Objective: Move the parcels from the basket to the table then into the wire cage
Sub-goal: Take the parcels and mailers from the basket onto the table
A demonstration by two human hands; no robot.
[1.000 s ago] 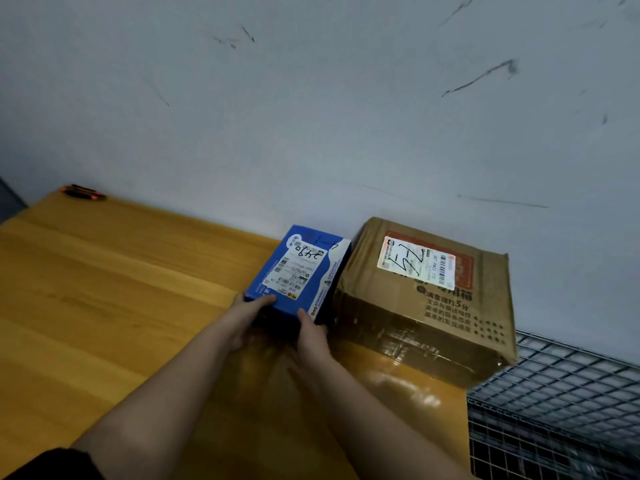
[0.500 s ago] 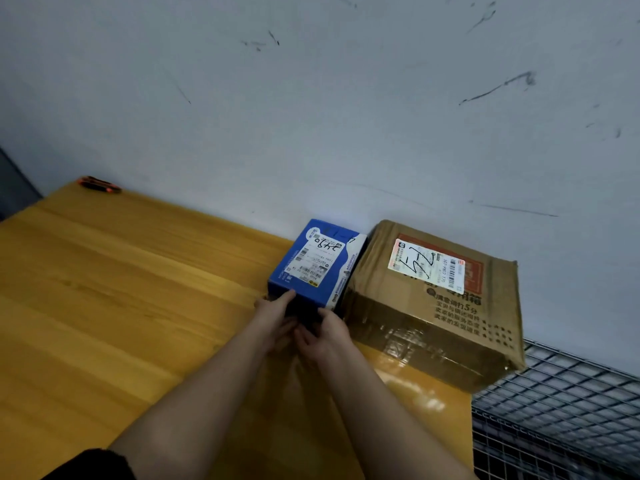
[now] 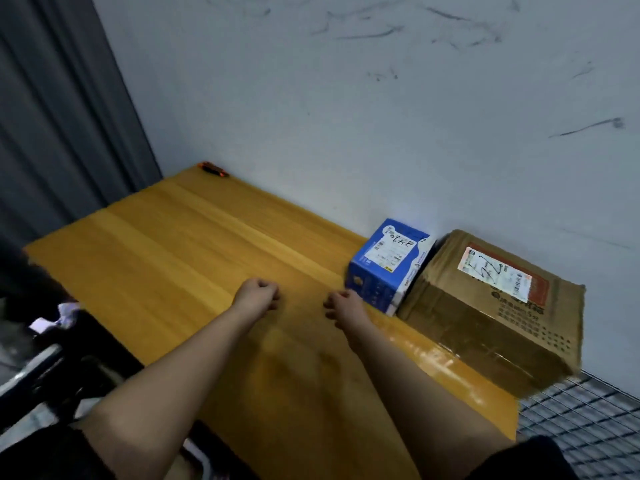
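Two parcels on the far right of the yellow wooden surface (image 3: pixel 180 258), close to the scuffed white wall (image 3: pixel 381 116): a blue box (image 3: pixel 388 263) with a white label on top, and a bigger brown carton (image 3: pixel 491 306) touching it on the right, also labelled, with tape on the near side. Brown carton reaching over the right edge of the surface, above the wire cage (image 3: pixel 581 414). Only the grid top of the cage in view at the lower right, inside not visible. At the far left corner, by the wall, a small orange and black object (image 3: pixel 213 169), too blurred to name. Grey curtain (image 3: pixel 59 109) on the left. Below the near left edge, dark things and white paper, blurred; maybe the basket, cannot tell.

Nothing between the hands and the parcels. Left hand (image 3: pixel 258 294) over the bare wood, well apart from both boxes, fingers curled in, gripping nothing. Right hand (image 3: pixel 344 303) just beside the near left corner of the blue box, not touching it, fingers curled as well, grip empty. Both forearms stretched out from the near edge, dark sleeves at the bottom.
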